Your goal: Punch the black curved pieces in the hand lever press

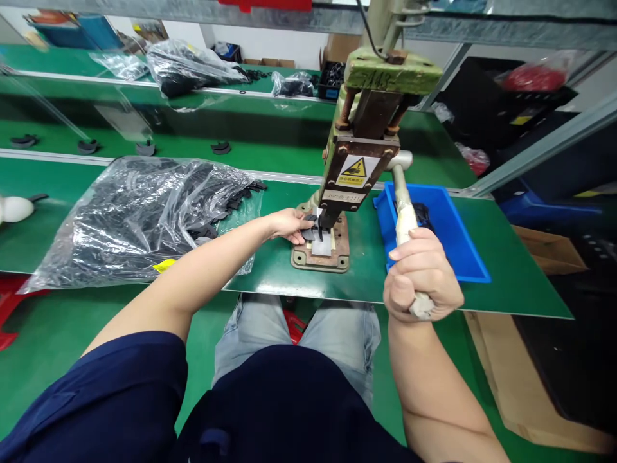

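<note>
A green hand press (pixel 359 145) with a dark ram stands on the bench in front of me. My left hand (pixel 290 225) pinches a small black curved part (pixel 309 230) between thumb and fingers, at the metal plate (pixel 321 244) on the press base, right under the ram. My right hand (pixel 424 276) is wrapped around the lower end of the pale, tape-wrapped press lever (pixel 403 209). The lever's top meets a light metal hub (pixel 400 159) at the side of the press. Fingers partly hide how the part sits on the plate.
A large clear bag (pixel 139 218) of black parts lies left of the press. A blue bin (pixel 457 238) with dark parts stands on the right, behind my right hand. Several black parts, one a curved piece (pixel 221 148), lie along the green strip (pixel 183 132) behind.
</note>
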`<state>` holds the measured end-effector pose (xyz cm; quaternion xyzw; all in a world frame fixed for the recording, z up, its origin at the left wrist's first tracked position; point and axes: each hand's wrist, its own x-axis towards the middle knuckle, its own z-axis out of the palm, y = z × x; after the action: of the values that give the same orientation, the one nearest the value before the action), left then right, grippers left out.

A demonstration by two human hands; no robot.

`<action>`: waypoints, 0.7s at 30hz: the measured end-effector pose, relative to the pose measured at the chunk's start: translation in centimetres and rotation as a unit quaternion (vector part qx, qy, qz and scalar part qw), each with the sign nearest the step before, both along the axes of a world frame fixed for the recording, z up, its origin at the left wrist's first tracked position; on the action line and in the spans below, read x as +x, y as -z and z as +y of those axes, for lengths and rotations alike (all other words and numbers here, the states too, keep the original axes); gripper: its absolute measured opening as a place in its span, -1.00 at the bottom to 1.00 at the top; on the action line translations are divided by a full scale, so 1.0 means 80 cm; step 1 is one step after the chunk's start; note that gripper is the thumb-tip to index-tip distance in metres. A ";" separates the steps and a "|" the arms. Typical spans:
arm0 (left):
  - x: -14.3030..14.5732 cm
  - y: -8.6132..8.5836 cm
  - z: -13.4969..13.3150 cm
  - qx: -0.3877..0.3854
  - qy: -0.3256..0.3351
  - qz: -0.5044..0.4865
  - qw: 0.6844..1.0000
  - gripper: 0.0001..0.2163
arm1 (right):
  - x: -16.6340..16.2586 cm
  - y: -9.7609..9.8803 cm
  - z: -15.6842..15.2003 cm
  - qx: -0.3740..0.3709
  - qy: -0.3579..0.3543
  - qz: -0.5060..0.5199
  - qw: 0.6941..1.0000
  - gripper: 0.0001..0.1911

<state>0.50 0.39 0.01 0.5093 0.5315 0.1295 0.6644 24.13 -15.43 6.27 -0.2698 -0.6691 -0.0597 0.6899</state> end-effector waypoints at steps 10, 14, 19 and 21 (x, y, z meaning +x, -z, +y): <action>-0.004 0.012 -0.018 0.034 -0.040 -0.056 0.997 -0.72 | -0.005 -0.050 0.002 -0.012 -0.014 0.003 1.000 -0.71; -0.008 0.007 -0.029 0.037 -0.058 -0.067 0.995 -0.74 | -0.003 -0.104 0.025 -0.006 -0.049 0.043 0.998 -0.77; -0.026 -0.012 -0.050 0.062 -0.077 -0.084 0.992 -0.72 | 0.012 -0.127 0.061 -0.008 -0.077 0.051 0.996 -0.30; -0.040 -0.025 -0.065 0.075 -0.071 -0.106 0.989 -0.73 | 0.013 -0.097 0.064 -0.020 -0.040 0.081 0.996 -0.33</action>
<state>-2.72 -4.80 1.98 0.5020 0.4818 0.2693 0.6658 25.15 -10.34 14.03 -0.2603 -0.6221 0.0036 0.7383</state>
